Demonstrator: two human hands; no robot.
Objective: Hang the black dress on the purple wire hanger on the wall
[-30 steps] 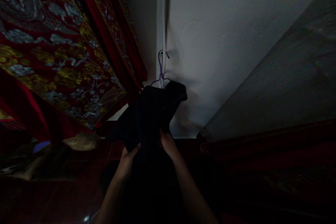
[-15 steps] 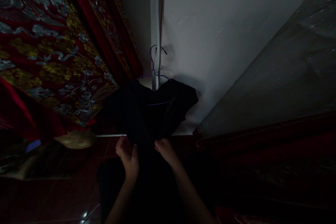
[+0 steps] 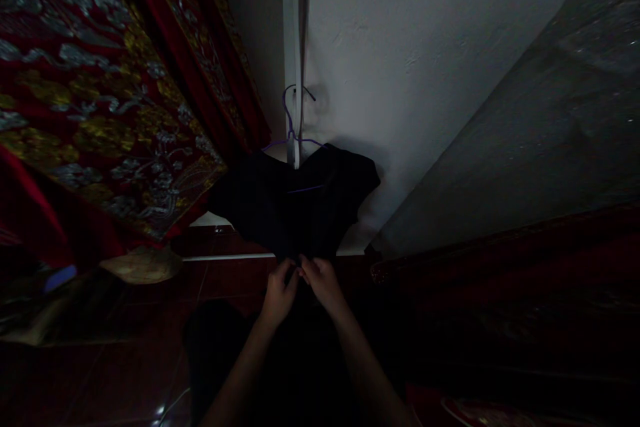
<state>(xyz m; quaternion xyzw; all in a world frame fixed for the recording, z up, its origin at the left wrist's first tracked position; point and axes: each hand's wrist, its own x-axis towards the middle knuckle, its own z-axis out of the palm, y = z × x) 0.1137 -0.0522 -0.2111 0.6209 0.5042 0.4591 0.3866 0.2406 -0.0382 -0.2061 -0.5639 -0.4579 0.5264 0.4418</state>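
A dark short-sleeved shirt (image 3: 255, 197) hangs from a thin purple wire hanger (image 3: 291, 137), its neckline spread open at the front. My left hand (image 3: 280, 290) pinches the front edge of the shirt low down. Right beside it, my right hand (image 3: 320, 280) is closed on the opposite front edge. The fingertips of both hands nearly meet at the middle of the shirt front. In the dim light, any button between the fingers cannot be made out.
The hanger hooks at a white vertical strip (image 3: 291, 27) by a pale wall (image 3: 425, 47). Red cloth with gold and silver embroidery (image 3: 115, 93) hangs at the left. A woven conical hat (image 3: 143, 265) is below it, over a red tiled floor (image 3: 145, 327). A thin cable (image 3: 176, 401) lies on the tiles.
My left hand has moved right and slightly up, from the shirt's left side to beside my right hand. The shirt's left part has swung out, uncovering floor and wall behind it.
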